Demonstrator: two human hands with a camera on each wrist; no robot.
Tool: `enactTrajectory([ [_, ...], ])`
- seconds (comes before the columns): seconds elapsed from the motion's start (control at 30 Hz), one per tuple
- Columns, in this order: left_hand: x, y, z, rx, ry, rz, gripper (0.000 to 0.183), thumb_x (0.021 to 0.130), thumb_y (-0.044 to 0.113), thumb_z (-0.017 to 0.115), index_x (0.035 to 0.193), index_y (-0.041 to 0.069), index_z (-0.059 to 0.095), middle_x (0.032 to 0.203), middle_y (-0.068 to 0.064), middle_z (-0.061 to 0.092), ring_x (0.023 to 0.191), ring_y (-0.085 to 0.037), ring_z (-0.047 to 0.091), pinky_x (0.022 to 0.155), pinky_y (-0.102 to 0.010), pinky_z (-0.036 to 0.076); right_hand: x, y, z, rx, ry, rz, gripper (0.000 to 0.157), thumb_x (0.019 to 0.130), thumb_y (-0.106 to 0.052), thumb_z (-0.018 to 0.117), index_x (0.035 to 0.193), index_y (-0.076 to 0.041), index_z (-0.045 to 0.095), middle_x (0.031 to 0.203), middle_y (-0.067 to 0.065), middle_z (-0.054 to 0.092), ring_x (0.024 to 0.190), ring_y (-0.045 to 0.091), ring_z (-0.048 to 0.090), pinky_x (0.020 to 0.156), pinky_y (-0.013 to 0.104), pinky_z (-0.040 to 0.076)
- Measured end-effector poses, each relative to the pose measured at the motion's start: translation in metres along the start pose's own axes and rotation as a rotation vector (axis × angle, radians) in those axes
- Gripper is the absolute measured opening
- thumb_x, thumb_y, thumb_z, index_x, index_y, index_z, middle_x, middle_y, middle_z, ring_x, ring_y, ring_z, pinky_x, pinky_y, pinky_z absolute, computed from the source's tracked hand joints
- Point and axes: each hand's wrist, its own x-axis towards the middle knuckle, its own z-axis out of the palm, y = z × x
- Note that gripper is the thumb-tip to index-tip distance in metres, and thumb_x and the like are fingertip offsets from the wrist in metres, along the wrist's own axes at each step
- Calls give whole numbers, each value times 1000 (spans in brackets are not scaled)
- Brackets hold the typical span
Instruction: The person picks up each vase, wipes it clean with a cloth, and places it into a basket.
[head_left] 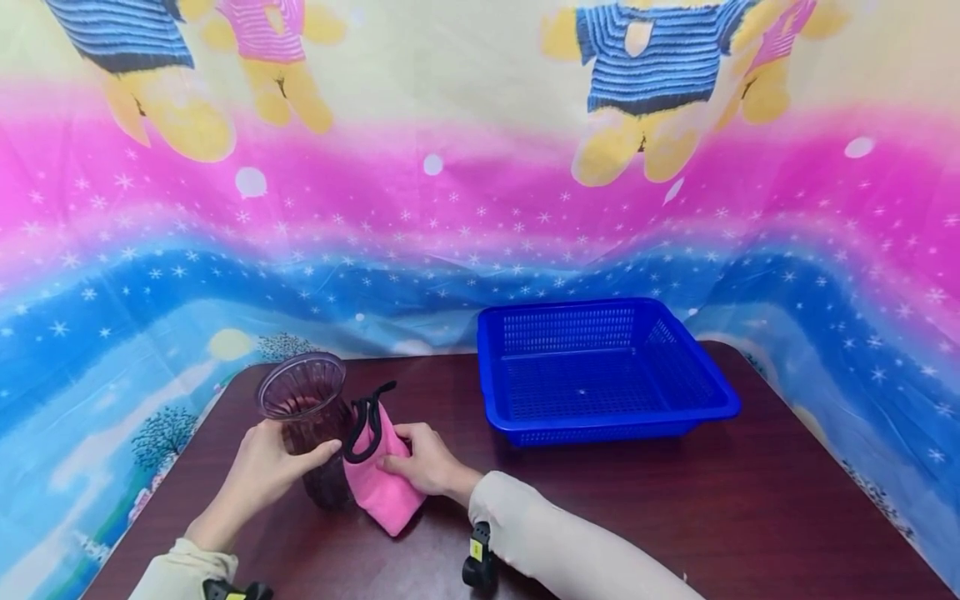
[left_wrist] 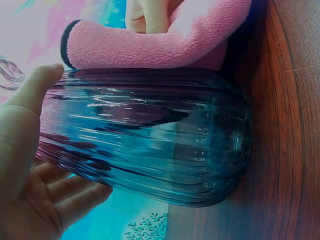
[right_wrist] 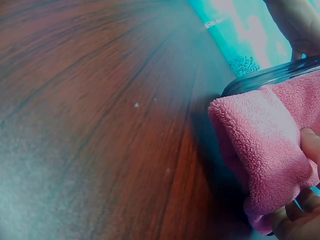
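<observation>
A ribbed, purple-tinted glass vase point(head_left: 327, 479) with a flared rim stands toward the left of the table. My left hand point(head_left: 258, 471) grips its upper body, thumb on the near side and the other fingers around the far side. Against the vase's right side lies a folded pink towel point(head_left: 392, 498) with black edging, fuzzy in the right wrist view. My right hand point(head_left: 429, 460) pinches this towel between thumb and fingers. In the left wrist view the towel point(left_wrist: 150, 50) runs along the side of the glass.
A blue plastic basket point(head_left: 615, 427) with perforated walls sits at the back right of the dark wooden table point(head_left: 675, 508). Behind the table hangs a colourful printed cloth point(head_left: 450, 208). Black devices point(head_left: 480, 558) are strapped at both wrists.
</observation>
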Motion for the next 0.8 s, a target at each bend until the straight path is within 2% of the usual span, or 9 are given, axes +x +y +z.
enactTrajectory([
  [0.3, 0, 0, -1, 15, -5, -4, 57, 79, 35, 84, 122, 4, 62, 111, -25, 73, 103, -43, 69, 83, -56, 53, 1, -8, -2, 19, 11, -24, 24, 87, -12, 75, 110, -8, 73, 89, 8, 75, 64, -1, 61, 60, 18, 52],
  [0.57, 0, -2, 0, 39, -1, 13, 52, 76, 25, 83, 118, 3, 62, 102, -23, 74, 93, -39, 71, 76, -50, 53, 3, -19, -4, 36, 29, -72, 24, 88, -12, 73, 112, -8, 72, 92, 9, 75, 65, -1, 61, 63, 17, 53],
  [0.8, 0, -1, -1, 40, 0, 8, 53, 74, 23, 83, 118, 2, 61, 100, -23, 74, 91, -37, 70, 75, -49, 53, 6, -29, -6, 38, 38, -92, 23, 88, -12, 74, 111, -8, 73, 92, 11, 74, 65, 1, 61, 64, 17, 52],
])
